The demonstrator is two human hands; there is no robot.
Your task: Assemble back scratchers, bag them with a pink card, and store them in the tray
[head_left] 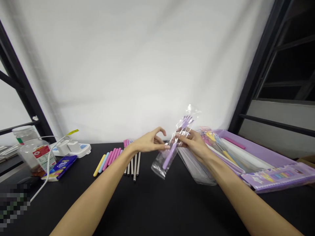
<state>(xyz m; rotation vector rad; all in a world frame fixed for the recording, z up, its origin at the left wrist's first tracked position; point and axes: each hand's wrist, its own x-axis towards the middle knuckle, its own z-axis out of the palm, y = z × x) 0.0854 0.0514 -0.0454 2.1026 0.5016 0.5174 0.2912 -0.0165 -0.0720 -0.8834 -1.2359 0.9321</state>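
My right hand [193, 141] pinches a clear plastic bag [157, 166] with a purple back scratcher [170, 154] inside. The claw-shaped head points up and to the right, and the handle slants down to the left. My left hand [150, 140] is beside the bag, thumb and fingers apart and curved; one fingertip is at the bag's edge, and I cannot tell whether it touches. Behind my left wrist lie metal rods [135, 167] with pink-and-white heads. Left of them is a row of yellow, blue and pink handles [106, 162], partly hidden by my forearm.
A lilac bin [261, 149] on the right holds long packaged items, with a printed purple package [280, 177] at its front. Flat clear bags [199, 170] lie under my right forearm. On the left are a power strip [83, 150], a plastic jar [29, 147], a blue packet [62, 167] and a white cable [44, 183].
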